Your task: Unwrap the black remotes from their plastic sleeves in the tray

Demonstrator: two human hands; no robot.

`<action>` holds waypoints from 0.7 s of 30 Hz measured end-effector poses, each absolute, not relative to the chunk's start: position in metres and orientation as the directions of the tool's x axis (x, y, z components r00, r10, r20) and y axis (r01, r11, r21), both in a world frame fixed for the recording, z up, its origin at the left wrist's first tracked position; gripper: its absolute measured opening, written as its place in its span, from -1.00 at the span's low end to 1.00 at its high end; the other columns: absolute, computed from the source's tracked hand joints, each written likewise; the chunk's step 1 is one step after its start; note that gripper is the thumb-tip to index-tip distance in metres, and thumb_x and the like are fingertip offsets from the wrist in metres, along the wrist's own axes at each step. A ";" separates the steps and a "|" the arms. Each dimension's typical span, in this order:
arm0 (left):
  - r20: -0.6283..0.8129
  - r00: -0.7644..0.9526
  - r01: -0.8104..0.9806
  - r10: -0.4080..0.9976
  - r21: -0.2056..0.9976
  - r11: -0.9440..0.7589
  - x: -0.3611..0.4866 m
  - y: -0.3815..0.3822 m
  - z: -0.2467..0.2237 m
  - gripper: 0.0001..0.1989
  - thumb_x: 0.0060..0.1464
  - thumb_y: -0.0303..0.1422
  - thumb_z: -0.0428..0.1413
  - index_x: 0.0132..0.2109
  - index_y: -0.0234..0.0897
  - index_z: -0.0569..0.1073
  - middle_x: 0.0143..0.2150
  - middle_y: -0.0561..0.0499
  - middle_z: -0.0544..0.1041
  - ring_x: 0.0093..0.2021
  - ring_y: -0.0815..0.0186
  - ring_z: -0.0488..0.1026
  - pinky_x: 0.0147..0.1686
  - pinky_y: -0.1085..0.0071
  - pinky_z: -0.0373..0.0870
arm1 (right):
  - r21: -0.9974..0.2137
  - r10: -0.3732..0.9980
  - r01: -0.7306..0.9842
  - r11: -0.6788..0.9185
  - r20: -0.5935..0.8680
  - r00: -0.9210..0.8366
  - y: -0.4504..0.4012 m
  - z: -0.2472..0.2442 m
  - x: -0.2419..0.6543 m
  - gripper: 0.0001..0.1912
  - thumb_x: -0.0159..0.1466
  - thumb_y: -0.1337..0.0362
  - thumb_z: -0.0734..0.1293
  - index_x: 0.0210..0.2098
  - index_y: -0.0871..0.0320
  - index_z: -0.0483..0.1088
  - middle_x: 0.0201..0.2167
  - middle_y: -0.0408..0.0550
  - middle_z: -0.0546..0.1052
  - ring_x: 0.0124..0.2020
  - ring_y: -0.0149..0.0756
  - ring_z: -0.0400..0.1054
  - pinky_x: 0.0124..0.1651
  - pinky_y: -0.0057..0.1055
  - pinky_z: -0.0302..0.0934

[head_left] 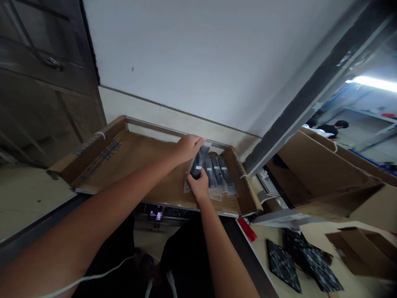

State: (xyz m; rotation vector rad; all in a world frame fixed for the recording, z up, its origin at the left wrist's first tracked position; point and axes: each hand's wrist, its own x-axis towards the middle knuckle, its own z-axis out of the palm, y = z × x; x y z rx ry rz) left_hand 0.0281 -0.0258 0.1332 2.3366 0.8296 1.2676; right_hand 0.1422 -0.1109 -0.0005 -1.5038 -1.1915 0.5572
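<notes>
Both hands hold one clear plastic bag with a dark item and a small white label inside. My left hand pinches the bag's upper end. Lower down, my right hand grips its lower part, thumb and fingers around it. Several similar bagged dark items lie side by side just to the right, in the right end of a shallow cardboard-lined tray. The held bag is over the tray, beside that row.
Behind the tray rises a white wall panel. A large cardboard box stands at the right, with black patterned packets and a red piece below it. A person is in the far right background. A metal door is at the left.
</notes>
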 end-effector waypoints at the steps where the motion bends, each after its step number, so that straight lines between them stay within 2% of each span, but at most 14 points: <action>1: 0.658 0.409 0.315 0.632 0.549 -0.774 0.027 -0.026 0.134 -0.54 0.33 -0.27 -0.08 -0.56 -0.27 0.29 -0.59 0.07 0.30 -0.52 0.38 0.20 -0.41 0.39 0.11 | -0.917 0.890 0.388 0.091 0.249 0.381 -0.111 0.000 0.142 -0.64 0.07 0.09 0.43 -0.22 0.17 0.43 -0.38 -0.15 0.51 -0.41 -0.34 0.31 -0.29 -0.42 0.27; 5: 0.716 0.374 0.270 0.590 0.524 -0.807 0.025 -0.025 0.139 -0.55 0.33 -0.26 -0.09 -0.53 -0.29 0.34 -0.52 0.04 0.36 -0.46 0.38 0.26 -0.35 0.40 0.17 | -0.908 0.893 0.408 0.101 0.263 0.365 -0.111 0.003 0.140 -0.63 0.07 0.11 0.42 -0.19 0.17 0.44 -0.34 -0.13 0.53 -0.38 -0.33 0.33 -0.26 -0.41 0.27; 10: 0.646 0.484 0.262 0.591 0.537 -0.802 0.024 -0.024 0.140 -0.59 0.23 -0.17 0.06 -0.52 -0.30 0.42 -0.51 0.05 0.40 -0.47 0.40 0.27 -0.39 0.41 0.17 | -0.898 0.881 0.433 0.082 0.268 0.389 -0.113 0.005 0.139 -0.65 0.07 0.10 0.41 -0.21 0.18 0.42 -0.38 -0.12 0.53 -0.40 -0.31 0.34 -0.28 -0.40 0.26; 14: 0.692 0.432 0.260 0.578 0.518 -0.815 0.026 -0.024 0.139 -0.62 0.21 -0.23 0.07 -0.53 -0.30 0.44 -0.49 0.05 0.42 -0.45 0.39 0.30 -0.37 0.40 0.19 | -0.896 0.886 0.431 0.107 0.283 0.368 -0.114 0.007 0.138 -0.64 0.09 0.10 0.40 -0.18 0.16 0.40 -0.33 -0.11 0.55 -0.38 -0.31 0.36 -0.26 -0.40 0.28; 18: 0.686 0.490 0.243 0.538 0.485 -0.840 0.031 -0.025 0.142 -0.64 0.19 -0.27 0.10 -0.55 -0.29 0.42 -0.51 0.06 0.40 -0.44 0.38 0.32 -0.34 0.38 0.23 | -0.890 0.880 0.441 0.114 0.297 0.372 -0.113 0.005 0.138 -0.60 0.08 0.09 0.41 -0.14 0.15 0.39 -0.30 -0.10 0.55 -0.37 -0.31 0.36 -0.24 -0.39 0.29; 21: 0.745 0.387 0.220 0.544 0.498 -0.839 0.032 -0.027 0.154 -0.67 0.21 -0.26 0.11 -0.50 -0.29 0.44 -0.50 0.07 0.41 -0.41 0.37 0.35 -0.30 0.37 0.27 | -0.885 0.877 0.455 0.098 0.293 0.382 -0.112 0.003 0.139 -0.57 0.07 0.09 0.41 -0.13 0.15 0.38 -0.30 -0.10 0.54 -0.37 -0.31 0.35 -0.23 -0.39 0.29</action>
